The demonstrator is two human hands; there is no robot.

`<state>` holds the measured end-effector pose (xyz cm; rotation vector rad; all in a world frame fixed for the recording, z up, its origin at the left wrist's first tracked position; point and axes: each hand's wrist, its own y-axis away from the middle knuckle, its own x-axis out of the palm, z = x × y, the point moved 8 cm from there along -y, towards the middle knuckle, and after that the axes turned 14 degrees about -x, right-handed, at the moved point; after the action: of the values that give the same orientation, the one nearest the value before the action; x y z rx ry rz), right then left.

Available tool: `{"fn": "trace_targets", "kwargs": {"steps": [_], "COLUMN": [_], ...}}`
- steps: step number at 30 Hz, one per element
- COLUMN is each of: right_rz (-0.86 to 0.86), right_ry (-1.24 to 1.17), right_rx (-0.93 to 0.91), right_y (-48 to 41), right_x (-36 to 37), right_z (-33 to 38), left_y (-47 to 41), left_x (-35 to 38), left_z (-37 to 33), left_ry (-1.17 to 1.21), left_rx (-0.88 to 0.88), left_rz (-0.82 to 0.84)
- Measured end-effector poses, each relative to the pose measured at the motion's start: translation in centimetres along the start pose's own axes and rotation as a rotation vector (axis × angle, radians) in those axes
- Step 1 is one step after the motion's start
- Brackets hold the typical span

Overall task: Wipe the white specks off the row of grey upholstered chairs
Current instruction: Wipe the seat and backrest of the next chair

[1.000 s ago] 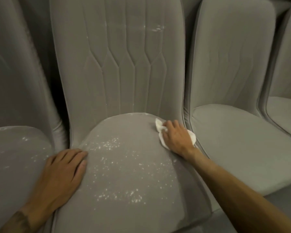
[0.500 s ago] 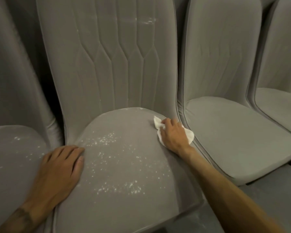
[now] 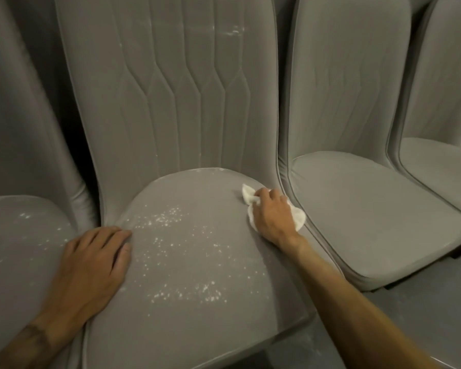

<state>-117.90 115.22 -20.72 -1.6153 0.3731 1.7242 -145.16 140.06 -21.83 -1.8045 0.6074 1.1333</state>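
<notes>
A row of grey upholstered chairs runs across the view. The middle chair carries white specks scattered over its seat and a few more high on its backrest. My right hand grips a crumpled white cloth and presses it on the seat's back right corner. My left hand rests flat, fingers straight, on the seat's left edge. The left chair seat is speckled too.
The chair to the right looks free of specks, and another chair stands beyond it. A grey floor shows at the lower right, in front of the seats.
The view has drifted slightly left and down. My right hand with the cloth stays near the seat's back right corner; my left hand has not moved on the seat.
</notes>
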Motion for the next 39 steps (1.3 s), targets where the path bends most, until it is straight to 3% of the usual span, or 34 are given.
{"fn": "trace_targets", "kwargs": {"steps": [4, 6, 11, 15, 17, 21, 24, 30, 32, 36, 39], "right_rz": [0.04, 0.057, -0.002, -0.006, 0.03, -0.002, -0.041, 0.044, 0.05, 0.025, 0.031], "right_ry": [-0.19, -0.162, -0.022, -0.166, -0.201, -0.104, -0.01, -0.144, -0.095, 0.036, -0.044], "right_rx": [-0.273, -0.268, -0.01, -0.251, -0.312, -0.07, 0.091, -0.291, -0.224, 0.115, 0.009], "right_y": [1.9, 1.4, 0.6, 4.4, 4.9, 3.1, 2.4, 3.5, 2.0, -2.1, -3.7], "right_x": [0.9, 0.2, -0.8, 0.1, -0.4, -1.1, -0.6, -0.2, -0.5, 0.0, 1.6], "right_z": [5.5, 3.9, 0.8, 7.0, 6.7, 1.0, 0.9, 6.0, 3.4, -0.6, 3.7], "left_y": [0.0, 0.2, -0.1, -0.1, -0.2, -0.3, -0.3, -0.3, -0.3, -0.4, -0.2], "left_x": [0.0, 0.1, 0.2, 0.7, 0.8, 0.6, 0.3, 0.7, 0.6, 0.4, 0.2], "left_z": [0.4, 0.4, 0.9, 1.2, 1.3, 1.0, 0.8, 1.2, 1.2, 1.1, 0.8], "left_ry": [0.014, 0.005, 0.026, 0.029, 0.026, 0.04, 0.056, 0.031, 0.033, 0.062, 0.071], "left_rx": [0.002, 0.031, -0.006, -0.015, -0.024, -0.053, -0.068, -0.065, -0.077, -0.099, -0.088], "left_rz": [-0.015, -0.031, -0.035, -0.02, -0.002, 0.024, 0.022, 0.026, 0.028, 0.027, 0.026]}}
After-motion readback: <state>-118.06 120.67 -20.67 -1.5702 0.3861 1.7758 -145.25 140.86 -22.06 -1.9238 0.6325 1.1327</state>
